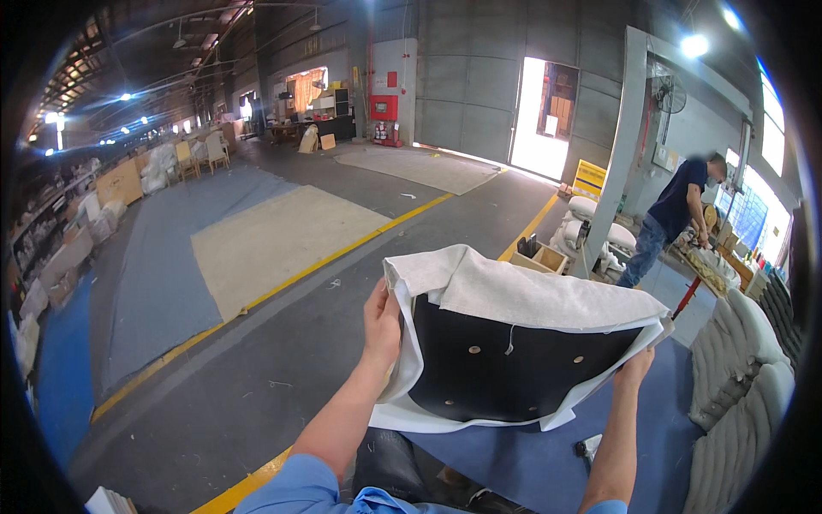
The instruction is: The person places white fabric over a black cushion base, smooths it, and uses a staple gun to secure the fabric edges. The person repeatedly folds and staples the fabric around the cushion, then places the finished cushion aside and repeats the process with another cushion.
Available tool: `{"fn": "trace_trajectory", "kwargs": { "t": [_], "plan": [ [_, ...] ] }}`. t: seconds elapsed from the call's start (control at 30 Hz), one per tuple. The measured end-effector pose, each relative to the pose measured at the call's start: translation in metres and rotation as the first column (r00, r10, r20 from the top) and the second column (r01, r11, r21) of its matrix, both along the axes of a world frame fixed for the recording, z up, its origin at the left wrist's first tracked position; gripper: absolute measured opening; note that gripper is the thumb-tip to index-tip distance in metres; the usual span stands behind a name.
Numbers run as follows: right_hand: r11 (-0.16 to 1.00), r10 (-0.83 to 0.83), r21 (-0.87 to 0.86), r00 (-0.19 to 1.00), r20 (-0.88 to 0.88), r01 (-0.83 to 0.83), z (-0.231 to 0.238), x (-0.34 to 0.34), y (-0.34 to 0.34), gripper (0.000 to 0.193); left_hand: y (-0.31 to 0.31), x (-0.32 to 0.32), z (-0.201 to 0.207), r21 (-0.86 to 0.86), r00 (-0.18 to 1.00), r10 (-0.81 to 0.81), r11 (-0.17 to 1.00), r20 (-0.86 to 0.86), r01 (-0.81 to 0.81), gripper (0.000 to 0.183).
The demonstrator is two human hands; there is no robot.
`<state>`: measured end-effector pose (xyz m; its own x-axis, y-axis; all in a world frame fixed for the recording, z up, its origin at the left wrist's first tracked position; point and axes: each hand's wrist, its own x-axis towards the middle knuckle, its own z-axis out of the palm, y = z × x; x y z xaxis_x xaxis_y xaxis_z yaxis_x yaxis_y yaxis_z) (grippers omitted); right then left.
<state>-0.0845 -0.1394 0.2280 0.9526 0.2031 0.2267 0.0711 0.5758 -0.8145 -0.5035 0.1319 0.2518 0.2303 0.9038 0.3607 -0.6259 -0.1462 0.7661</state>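
Head view: padded black panel with small round holes [522,368] is held up at four o'clock from centre, tilted, holed face toward the wearer; pale grey woven fabric [522,291] folds over its edge at twelve, a loose thread hanging there; soft white padding [407,364] rims it at nine and six. Left hand [382,325] at the panel's nine to ten, curled, pinching the wrapped edge; right hand [635,367] at three, closed round the opposite edge, fingertips partly hidden. Blue work surface [531,463] below at six; small dark-and-silver tool [589,446] on it at five, near the right forearm; plump pale grey cushions [741,368] stacked between three and four from centre; co-worker in dark shirt [675,206] bends between two and three.
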Motion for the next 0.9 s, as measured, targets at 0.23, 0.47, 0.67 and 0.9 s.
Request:
{"fn": "trace_trajectory", "kwargs": {
  "t": [0.23,0.47,0.67,0.9],
  "plan": [
    [0.997,-0.065,0.041,0.977,0.203,0.058,0.031,0.011,-0.006,0.032,0.006,0.013,0.049,0.05,0.999,-0.028,0.998,-0.042,0.03,0.033],
    [0.99,-0.045,0.137,0.962,0.269,0.008,0.059,0.011,0.005,0.039,0.0,0.024,0.02,-0.13,0.932,0.219,0.973,0.289,-0.188,0.026],
    [0.992,0.01,0.118,0.948,0.319,-0.051,0.062,0.008,0.021,0.036,-0.009,0.012,0.0,-0.131,0.878,0.242,0.97,0.414,-0.205,0.019],
    [0.988,-0.05,0.152,0.962,0.27,0.008,0.061,0.013,0.029,0.032,-0.028,0.001,0.01,0.079,0.871,-0.019,0.997,0.491,-0.023,0.049]
  ]
}}
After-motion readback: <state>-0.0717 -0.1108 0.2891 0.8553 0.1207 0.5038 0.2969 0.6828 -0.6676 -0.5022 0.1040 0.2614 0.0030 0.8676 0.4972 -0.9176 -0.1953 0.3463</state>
